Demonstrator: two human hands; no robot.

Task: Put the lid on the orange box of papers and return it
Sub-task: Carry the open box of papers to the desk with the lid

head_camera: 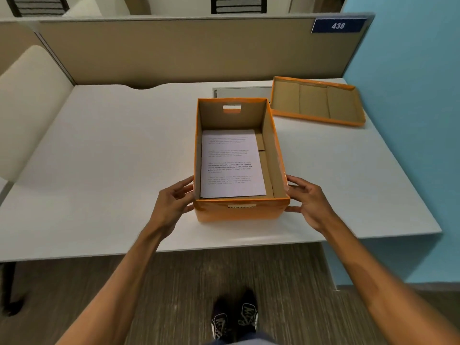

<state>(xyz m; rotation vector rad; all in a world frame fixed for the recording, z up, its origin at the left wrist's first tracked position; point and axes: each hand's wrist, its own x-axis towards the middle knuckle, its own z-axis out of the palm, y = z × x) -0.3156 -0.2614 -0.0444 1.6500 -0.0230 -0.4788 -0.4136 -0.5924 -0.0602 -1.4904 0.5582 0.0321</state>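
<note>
An orange box (240, 211) stands open on the white desk (112, 158), with a stack of printed papers (231, 164) lying flat inside. Its orange lid (316, 100) lies upside down at the desk's back right, apart from the box. My left hand (171, 202) presses against the box's near left corner. At the near right corner, my right hand (307, 200) touches the box with its fingers spread. Both hands flank the box from the sides.
A beige partition (186, 51) runs along the desk's back, carrying a blue sign reading 438 (338, 26). A blue wall (410, 95) closes the right side. A cream chair (29, 100) stands at the left. A grey cable cover (242, 92) sits behind the box.
</note>
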